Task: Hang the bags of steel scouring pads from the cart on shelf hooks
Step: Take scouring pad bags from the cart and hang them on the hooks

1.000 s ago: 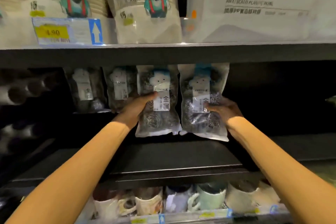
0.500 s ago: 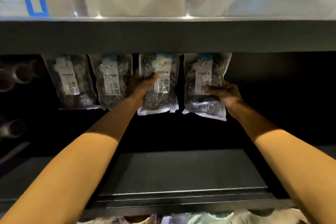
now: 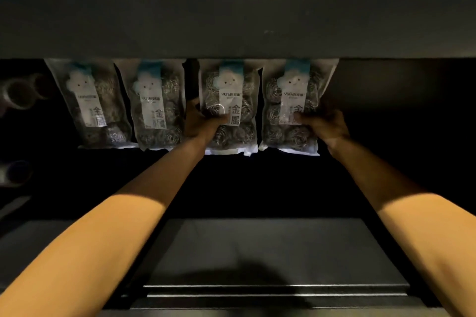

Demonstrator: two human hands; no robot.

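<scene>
1. The view looks up from below into a dim shelf bay. A dark upper shelf (image 3: 231, 23) spans the top, and two bare forearms reach forward beneath it.
2. Four clear bags of steel scouring pads hang in a row just under that shelf's front edge. Each carries a white label with a cartoon cloud face. From the left they are the first bag (image 3: 95, 103), second bag (image 3: 157, 105), third bag (image 3: 231, 108) and fourth bag (image 3: 291, 105).
3. The left grip (image 3: 203, 123), a bare hand, is closed round the third bag at mid-height. Its thumb lies across the front by the label and its fingers are tucked behind the bag's left edge.
4. The right grip (image 3: 324, 123) holds the fourth bag the same way, mirrored: thumb on the front, fingers behind the right edge.
5. No hand touches the first and second bags. The second bag's right edge sits just beside the left grip.
6. The shelf edge hides the top of every bag and the hooks themselves, so it cannot be told whether the two held bags are on their hooks.
7. Judged from this, the step in hand is seating two bags at once, one per grip, at the right end of the row.
8. The next move probably calls for working by feel. Each bag's hole has to slide fully onto its hook before the fingers ease off, or the bag may drop to the lower shelf (image 3: 270, 247).
9. The cart is out of view, so the number of bags left cannot be told.
</scene>
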